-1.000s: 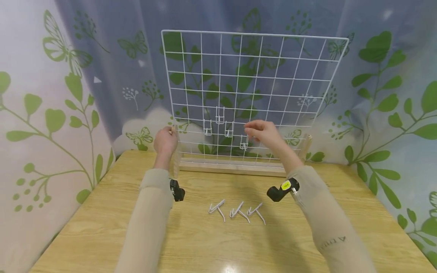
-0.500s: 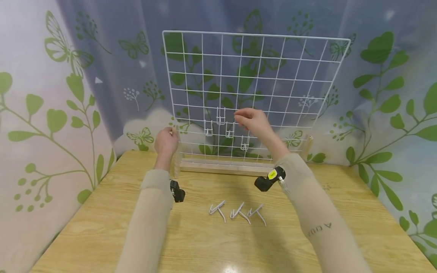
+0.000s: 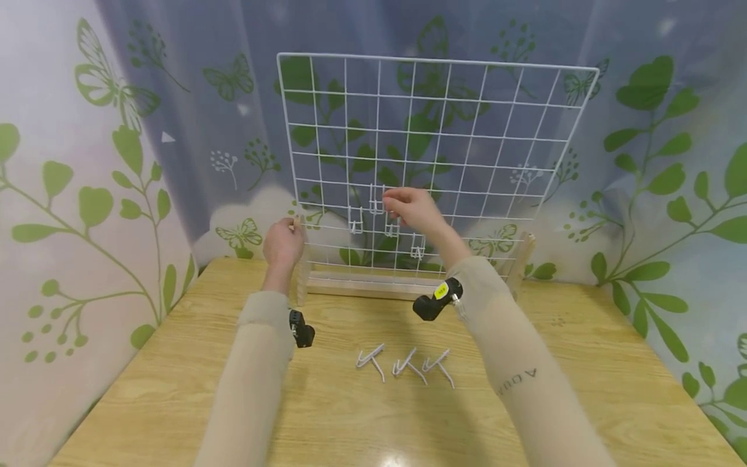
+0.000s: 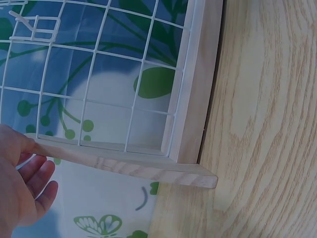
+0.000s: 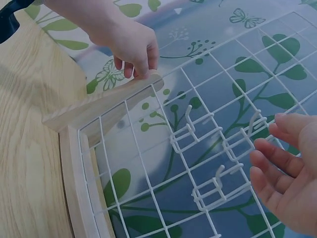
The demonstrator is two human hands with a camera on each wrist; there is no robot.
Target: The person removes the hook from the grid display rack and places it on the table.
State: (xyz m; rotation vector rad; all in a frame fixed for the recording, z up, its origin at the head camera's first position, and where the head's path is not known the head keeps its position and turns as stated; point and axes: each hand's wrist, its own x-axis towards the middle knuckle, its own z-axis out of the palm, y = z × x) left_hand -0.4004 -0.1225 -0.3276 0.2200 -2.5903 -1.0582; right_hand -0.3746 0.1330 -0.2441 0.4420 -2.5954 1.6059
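Note:
My left hand (image 3: pixel 284 243) grips the upper end of the wooden side post (image 4: pixel 133 167) of a stand that holds a white wire grid panel (image 3: pixel 414 97). Several white wire hooks (image 3: pixel 417 247) hang on the panel's lower half. In front of them is my right hand (image 3: pixel 413 209), its fingers bent loosely, fingertips right beside the uppermost hook (image 3: pixel 375 206). From the right wrist, that hand (image 5: pixel 290 168) shows fingers apart, with nothing between them, close to a hook's upturned prong (image 5: pixel 253 120). Three more hooks (image 3: pixel 410 365) lie on the table below.
The wooden table (image 3: pixel 344 421) has a pale grain. A wooden base bar (image 3: pixel 362 285) runs along the panel's bottom, with another side post (image 3: pixel 521 259) at the right. Behind stands a curtain (image 3: pixel 233 32) printed with leaves and butterflies.
My right hand has moved left across the front of the panel, from above the lowest hook to the uppermost one. The left hand has stayed on the post.

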